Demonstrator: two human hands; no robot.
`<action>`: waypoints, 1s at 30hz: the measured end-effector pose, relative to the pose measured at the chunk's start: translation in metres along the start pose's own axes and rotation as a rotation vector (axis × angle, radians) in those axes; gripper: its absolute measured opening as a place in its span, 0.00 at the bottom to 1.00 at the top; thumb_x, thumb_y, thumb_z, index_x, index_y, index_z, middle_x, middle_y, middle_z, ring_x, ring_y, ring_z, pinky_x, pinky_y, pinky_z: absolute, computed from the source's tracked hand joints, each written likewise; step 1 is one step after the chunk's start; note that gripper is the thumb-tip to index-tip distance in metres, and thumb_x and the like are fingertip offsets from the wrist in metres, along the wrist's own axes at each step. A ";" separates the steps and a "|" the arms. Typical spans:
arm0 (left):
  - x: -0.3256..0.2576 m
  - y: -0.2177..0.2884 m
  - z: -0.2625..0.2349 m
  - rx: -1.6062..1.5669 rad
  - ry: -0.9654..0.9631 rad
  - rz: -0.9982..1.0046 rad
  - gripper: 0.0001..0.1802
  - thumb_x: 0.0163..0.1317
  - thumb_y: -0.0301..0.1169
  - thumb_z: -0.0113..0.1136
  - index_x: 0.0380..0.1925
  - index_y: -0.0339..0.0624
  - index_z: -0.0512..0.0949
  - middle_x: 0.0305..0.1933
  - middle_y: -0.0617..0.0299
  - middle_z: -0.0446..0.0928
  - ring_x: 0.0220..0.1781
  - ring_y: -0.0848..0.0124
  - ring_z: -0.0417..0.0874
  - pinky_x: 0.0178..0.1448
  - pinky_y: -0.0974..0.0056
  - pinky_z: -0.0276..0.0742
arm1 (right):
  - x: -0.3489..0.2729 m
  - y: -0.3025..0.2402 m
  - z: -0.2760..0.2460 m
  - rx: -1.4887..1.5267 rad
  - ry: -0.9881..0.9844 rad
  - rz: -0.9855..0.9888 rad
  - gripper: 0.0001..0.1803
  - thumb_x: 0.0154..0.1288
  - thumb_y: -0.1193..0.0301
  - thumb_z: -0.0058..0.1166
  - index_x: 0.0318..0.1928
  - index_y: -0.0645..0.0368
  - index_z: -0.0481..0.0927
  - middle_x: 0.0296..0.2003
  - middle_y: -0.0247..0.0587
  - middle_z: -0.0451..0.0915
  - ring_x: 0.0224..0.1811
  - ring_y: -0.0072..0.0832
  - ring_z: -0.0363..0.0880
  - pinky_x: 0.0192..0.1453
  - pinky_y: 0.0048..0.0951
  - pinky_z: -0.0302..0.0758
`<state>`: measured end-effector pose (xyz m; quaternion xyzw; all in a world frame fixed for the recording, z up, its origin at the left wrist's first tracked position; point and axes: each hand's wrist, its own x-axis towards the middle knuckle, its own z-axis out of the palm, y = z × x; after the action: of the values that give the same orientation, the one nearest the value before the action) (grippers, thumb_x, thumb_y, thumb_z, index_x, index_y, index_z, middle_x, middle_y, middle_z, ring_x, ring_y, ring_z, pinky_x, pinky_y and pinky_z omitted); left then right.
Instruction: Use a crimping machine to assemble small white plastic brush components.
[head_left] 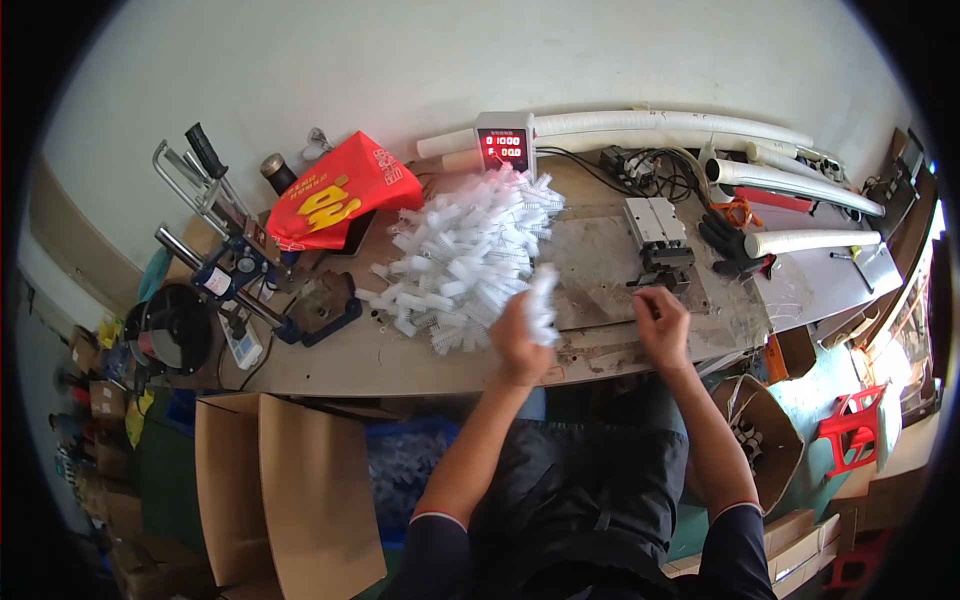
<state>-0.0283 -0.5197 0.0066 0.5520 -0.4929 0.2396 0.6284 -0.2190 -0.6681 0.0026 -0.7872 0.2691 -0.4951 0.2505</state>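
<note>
A big heap of small translucent white plastic pieces [465,260], some with ridged, spring-like parts, lies on the worktable [400,372]. At the heap's right edge my left hand [518,340] is closed round a few of these white plastic pieces [542,305], blurred by motion. My right hand [662,328] has its fingers pinched together; what they hold, if anything, is too small to make out. Just beyond that hand stands a small grey metal device [658,225] with a black jaw-like front [666,270].
A counter box [504,142] with red digits stands behind the heap. To the left are a red bag [345,195] and a lever press [225,270]. White tubes [810,185] and cables lie at the right. Below are a cardboard box [320,490] and a blue crate [405,470].
</note>
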 end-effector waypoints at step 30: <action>-0.016 -0.034 -0.031 0.143 0.031 -0.337 0.07 0.76 0.28 0.55 0.45 0.34 0.77 0.27 0.61 0.78 0.28 0.72 0.78 0.35 0.65 0.75 | 0.016 -0.034 -0.013 -0.469 -0.473 -0.172 0.05 0.58 0.73 0.59 0.35 0.55 0.83 0.35 0.39 0.82 0.46 0.42 0.81 0.44 0.46 0.82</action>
<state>0.0047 -0.4963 -0.0198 0.6662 -0.3657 0.1736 0.6263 -0.2195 -0.6555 0.0406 -0.9361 0.2428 -0.2431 0.0757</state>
